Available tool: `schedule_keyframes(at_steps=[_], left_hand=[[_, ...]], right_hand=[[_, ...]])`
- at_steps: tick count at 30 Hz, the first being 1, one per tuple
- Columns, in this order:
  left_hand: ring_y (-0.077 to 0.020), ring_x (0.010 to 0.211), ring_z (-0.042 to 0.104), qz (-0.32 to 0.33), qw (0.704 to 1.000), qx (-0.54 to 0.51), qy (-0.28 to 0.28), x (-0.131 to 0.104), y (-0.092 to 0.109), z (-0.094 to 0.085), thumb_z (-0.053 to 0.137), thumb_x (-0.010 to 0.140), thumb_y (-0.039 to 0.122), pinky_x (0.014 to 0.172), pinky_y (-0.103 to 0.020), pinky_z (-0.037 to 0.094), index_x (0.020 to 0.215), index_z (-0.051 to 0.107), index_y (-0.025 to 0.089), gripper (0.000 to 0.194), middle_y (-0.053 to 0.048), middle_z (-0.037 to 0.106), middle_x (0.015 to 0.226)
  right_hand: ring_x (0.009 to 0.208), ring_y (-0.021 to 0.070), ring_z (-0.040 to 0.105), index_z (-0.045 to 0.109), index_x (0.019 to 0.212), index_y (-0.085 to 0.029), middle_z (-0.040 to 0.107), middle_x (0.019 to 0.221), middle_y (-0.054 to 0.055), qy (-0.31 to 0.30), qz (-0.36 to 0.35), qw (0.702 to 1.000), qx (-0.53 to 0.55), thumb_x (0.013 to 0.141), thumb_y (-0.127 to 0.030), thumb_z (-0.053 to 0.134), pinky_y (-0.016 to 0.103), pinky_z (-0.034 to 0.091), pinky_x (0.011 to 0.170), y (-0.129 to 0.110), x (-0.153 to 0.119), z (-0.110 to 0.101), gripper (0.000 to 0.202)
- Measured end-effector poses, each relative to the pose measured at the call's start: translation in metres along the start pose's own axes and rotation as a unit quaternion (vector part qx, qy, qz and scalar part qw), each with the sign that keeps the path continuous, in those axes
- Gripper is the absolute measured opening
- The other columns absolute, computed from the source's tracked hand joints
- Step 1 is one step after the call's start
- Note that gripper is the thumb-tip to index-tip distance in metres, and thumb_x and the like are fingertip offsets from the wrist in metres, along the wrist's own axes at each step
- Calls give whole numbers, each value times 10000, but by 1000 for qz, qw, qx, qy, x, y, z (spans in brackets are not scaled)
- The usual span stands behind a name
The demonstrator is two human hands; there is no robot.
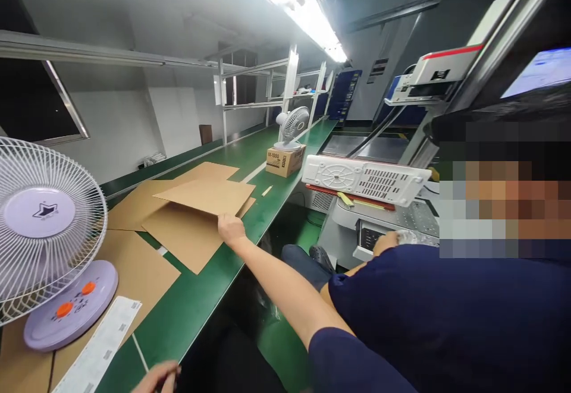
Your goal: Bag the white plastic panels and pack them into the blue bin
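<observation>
My right hand (232,229) reaches across the green bench and grips the near corner of a brown cardboard sheet (205,195), which is lifted at a slant. Under it lie another cardboard sheet (187,235) and more overlapping ones. At the bottom edge my left hand (158,377) is partly cut off, its fingers closed beside the bench edge; a small dark thing shows at them, too little to name. Left of my hands, a lilac desk fan (74,307) with orange knobs stands on cardboard. A white label strip (100,345) lies near its base.
Farther along the green bench (207,298), a small grey fan (294,125) stands on a carton (285,161). To my right sits a co-worker in a navy shirt (437,316), close to my arm, at a machine with a white slotted panel (366,179).
</observation>
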State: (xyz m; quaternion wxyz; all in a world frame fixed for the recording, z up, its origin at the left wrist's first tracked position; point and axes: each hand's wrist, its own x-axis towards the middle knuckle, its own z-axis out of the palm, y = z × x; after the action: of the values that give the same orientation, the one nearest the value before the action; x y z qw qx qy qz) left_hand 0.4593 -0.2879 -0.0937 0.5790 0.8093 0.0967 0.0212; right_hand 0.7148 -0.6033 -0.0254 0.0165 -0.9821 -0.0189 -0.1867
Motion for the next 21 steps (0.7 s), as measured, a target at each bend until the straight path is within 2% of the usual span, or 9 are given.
schedule_keyframes(at_steps=[2, 5, 7, 9, 12, 14, 17, 19, 21], left_hand=[[-323, 1139, 772, 20, 998, -23, -59, 18, 12, 14, 871, 848, 626, 1074, -463, 626, 1096, 833, 342, 378, -81, 814, 1198], [-369, 1112, 796, 3, 985, -124, -120, 64, 55, 38, 954, 768, 508, 1121, -484, 603, 1103, 846, 225, 452, -153, 826, 1181], [-361, 1105, 805, -53, 966, -230, -107, 95, 96, 51, 898, 865, 386, 1087, -487, 622, 1124, 813, 150, 361, -208, 808, 1211], [-360, 1129, 801, -97, 932, -338, -92, 117, 136, 57, 756, 1005, 400, 1032, -497, 651, 1192, 767, 125, 332, -238, 783, 1253], [-329, 1109, 805, -88, 894, -434, -76, 138, 181, 58, 573, 1111, 450, 974, -500, 684, 1295, 731, 151, 385, -198, 778, 1257], [-285, 1062, 810, -82, 895, -436, -45, 148, 196, 57, 594, 1101, 322, 986, -468, 686, 1267, 749, 144, 289, -155, 793, 1204], [-266, 1105, 798, -83, 919, -385, 17, 156, 199, 58, 673, 982, 70, 1073, -433, 647, 1163, 772, 105, 209, -133, 812, 1130], [-275, 1176, 781, -49, 937, -344, 38, 153, 195, 58, 719, 921, 12, 1155, -460, 591, 1133, 777, 116, 243, -122, 819, 1134], [-292, 1220, 767, 0, 952, -306, 31, 142, 190, 54, 763, 903, 28, 1207, -504, 541, 1116, 782, 132, 239, -120, 821, 1170]], right_hand=[[938, 268, 702, 673, 1196, -76, 728, 1064, 211, 36, 31, 999, 11, 1137, -154, 287, 329, 508, 766, -13, -12, -14, 398], [888, 247, 731, 684, 1126, -108, 749, 988, 176, 88, 70, 993, 22, 1169, -196, 298, 307, 491, 711, -33, -44, -33, 399], [840, 235, 740, 688, 1081, -140, 755, 926, 143, 137, 83, 986, 35, 1174, -208, 339, 309, 482, 688, -43, -73, -43, 368], [777, 226, 736, 689, 1065, -167, 754, 866, 107, 226, 80, 969, 64, 1166, -203, 400, 324, 479, 666, -50, -104, -51, 309], [699, 218, 717, 690, 1081, -186, 740, 808, 72, 339, 53, 931, 122, 1145, -162, 451, 346, 475, 630, -54, -144, -60, 248], [680, 217, 715, 692, 1090, -190, 743, 801, 66, 349, 35, 924, 153, 1137, -140, 457, 348, 482, 610, -53, -163, -61, 245], [724, 232, 759, 701, 1141, -180, 793, 891, 90, 353, 7, 917, 186, 1116, -103, 468, 346, 548, 626, -51, -185, -50, 246], [827, 251, 801, 697, 1208, -171, 821, 1031, 120, 346, -22, 912, 218, 1105, -91, 466, 352, 616, 690, -50, -200, -37, 265], [924, 261, 817, 679, 1278, -172, 818, 1140, 134, 316, -58, 908, 269, 1105, -113, 459, 361, 664, 760, -50, -214, -23, 286]])
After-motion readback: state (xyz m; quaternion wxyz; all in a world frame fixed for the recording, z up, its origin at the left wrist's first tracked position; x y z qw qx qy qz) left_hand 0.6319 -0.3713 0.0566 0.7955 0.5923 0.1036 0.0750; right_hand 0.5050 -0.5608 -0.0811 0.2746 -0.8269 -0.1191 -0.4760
